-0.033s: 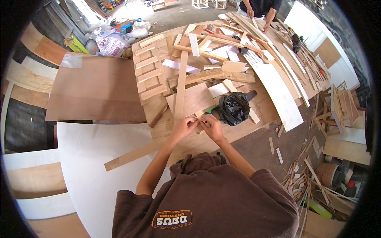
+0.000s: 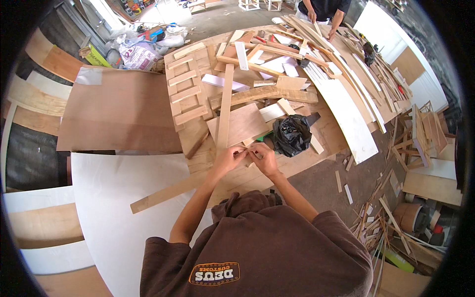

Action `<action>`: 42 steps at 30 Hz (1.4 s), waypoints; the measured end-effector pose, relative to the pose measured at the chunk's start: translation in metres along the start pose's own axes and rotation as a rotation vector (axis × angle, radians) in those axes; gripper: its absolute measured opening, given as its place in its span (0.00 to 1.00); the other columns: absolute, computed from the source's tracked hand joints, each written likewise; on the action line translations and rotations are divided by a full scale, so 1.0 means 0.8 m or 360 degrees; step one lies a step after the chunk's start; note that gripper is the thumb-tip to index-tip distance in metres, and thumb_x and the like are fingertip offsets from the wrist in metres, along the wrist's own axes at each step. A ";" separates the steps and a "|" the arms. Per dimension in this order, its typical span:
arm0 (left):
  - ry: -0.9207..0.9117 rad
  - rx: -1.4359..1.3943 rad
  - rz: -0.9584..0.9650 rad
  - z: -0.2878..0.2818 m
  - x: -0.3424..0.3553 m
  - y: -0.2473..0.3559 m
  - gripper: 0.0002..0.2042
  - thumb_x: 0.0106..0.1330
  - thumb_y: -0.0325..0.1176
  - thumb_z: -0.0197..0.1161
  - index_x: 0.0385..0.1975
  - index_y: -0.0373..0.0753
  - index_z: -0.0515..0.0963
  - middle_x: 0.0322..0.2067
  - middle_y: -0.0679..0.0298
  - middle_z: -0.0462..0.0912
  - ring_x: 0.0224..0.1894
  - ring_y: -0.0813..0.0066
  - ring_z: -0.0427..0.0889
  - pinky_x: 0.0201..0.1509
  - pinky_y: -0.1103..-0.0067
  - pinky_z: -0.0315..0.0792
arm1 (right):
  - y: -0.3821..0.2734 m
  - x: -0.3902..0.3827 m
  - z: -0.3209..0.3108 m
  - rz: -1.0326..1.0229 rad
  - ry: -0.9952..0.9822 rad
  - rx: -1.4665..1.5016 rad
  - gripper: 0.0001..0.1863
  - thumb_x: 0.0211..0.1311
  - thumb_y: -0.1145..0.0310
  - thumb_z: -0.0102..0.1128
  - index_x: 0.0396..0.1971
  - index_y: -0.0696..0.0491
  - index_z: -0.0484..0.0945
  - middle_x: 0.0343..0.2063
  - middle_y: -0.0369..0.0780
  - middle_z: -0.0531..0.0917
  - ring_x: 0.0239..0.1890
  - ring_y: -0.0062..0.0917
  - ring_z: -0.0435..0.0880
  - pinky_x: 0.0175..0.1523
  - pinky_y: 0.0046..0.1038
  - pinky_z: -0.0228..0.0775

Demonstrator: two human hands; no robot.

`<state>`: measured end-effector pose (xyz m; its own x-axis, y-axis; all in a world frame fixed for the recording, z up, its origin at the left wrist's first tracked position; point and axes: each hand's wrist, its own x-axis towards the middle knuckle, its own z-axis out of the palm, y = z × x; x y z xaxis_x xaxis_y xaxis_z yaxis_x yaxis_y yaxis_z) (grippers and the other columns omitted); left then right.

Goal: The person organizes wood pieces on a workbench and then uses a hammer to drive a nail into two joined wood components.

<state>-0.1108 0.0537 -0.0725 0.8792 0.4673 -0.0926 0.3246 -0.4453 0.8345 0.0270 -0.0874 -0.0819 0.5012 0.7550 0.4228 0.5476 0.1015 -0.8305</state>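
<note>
My left hand (image 2: 229,159) and my right hand (image 2: 264,158) meet at the near edge of the cluttered workbench (image 2: 237,180). The fingertips of both are pinched together over something too small to make out. Just beyond my right hand sits a crumpled black plastic bag (image 2: 292,135), with a bit of green object (image 2: 269,136) showing beside it. A long wooden strip (image 2: 226,104) runs away from my left hand across a flat reddish-brown board (image 2: 246,123). Another wooden strip (image 2: 161,195) slants out to the left beneath my left forearm.
Wood offcuts and a slatted wooden frame (image 2: 186,89) cover the bench. A long white panel (image 2: 349,119) overhangs its right side. At left lie a brown sheet (image 2: 118,109) and a white sheet (image 2: 123,198). Another person's hand (image 2: 331,35) works at the far end. Scraps (image 2: 371,222) litter the floor.
</note>
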 end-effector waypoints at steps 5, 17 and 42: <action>0.0004 -0.0028 -0.0041 -0.002 -0.002 0.006 0.14 0.71 0.38 0.63 0.46 0.32 0.83 0.38 0.55 0.89 0.37 0.70 0.87 0.43 0.74 0.78 | -0.001 0.001 0.001 -0.0092 -0.0023 -0.0056 0.10 0.53 0.82 0.68 0.37 0.58 0.83 0.40 0.45 0.85 0.48 0.40 0.84 0.51 0.35 0.77; 0.0056 0.0002 -0.0009 -0.002 -0.002 0.005 0.15 0.70 0.43 0.64 0.45 0.38 0.85 0.31 0.50 0.86 0.30 0.60 0.87 0.34 0.71 0.76 | -0.002 -0.001 0.003 -0.0080 -0.0028 -0.0097 0.11 0.53 0.82 0.68 0.37 0.58 0.83 0.40 0.45 0.85 0.48 0.40 0.84 0.50 0.36 0.77; -0.0038 -0.0010 -0.0018 -0.004 0.004 0.020 0.15 0.72 0.41 0.63 0.46 0.35 0.84 0.38 0.54 0.88 0.38 0.66 0.87 0.45 0.72 0.78 | -0.013 0.000 -0.015 0.0115 -0.0102 0.0094 0.11 0.61 0.81 0.64 0.44 0.60 0.81 0.39 0.44 0.85 0.39 0.28 0.86 0.42 0.27 0.79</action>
<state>-0.1035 0.0502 -0.0576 0.8837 0.4538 -0.1148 0.3323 -0.4354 0.8367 0.0293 -0.0960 -0.0687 0.4931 0.8015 0.3382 0.4701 0.0817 -0.8788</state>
